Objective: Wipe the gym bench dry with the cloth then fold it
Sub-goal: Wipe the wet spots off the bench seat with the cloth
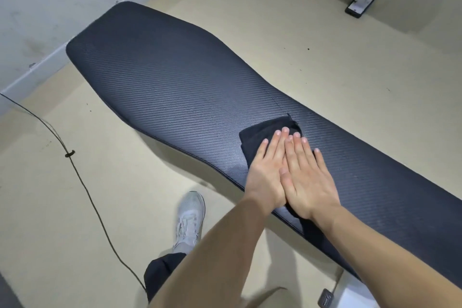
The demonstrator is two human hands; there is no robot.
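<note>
A long black gym bench (162, 77) with a ribbed, carbon-weave pad runs from upper left to lower right. A small black cloth (262, 130) lies folded on the pad near its narrow middle, close to the near edge. My left hand (265, 172) and my right hand (308, 180) rest flat on the cloth, side by side, fingers stretched out and pointing away from me. The right hand's thumb edge overlaps the left hand a little. Most of the cloth is hidden under the palms; a dark corner shows below my right wrist.
My grey sneaker (188, 220) stands on the beige floor beside the bench's near edge. A thin black cable (75, 165) trails across the floor at left. A white wall and skirting run along the upper left. A white metal frame foot (360, 5) stands at the upper right.
</note>
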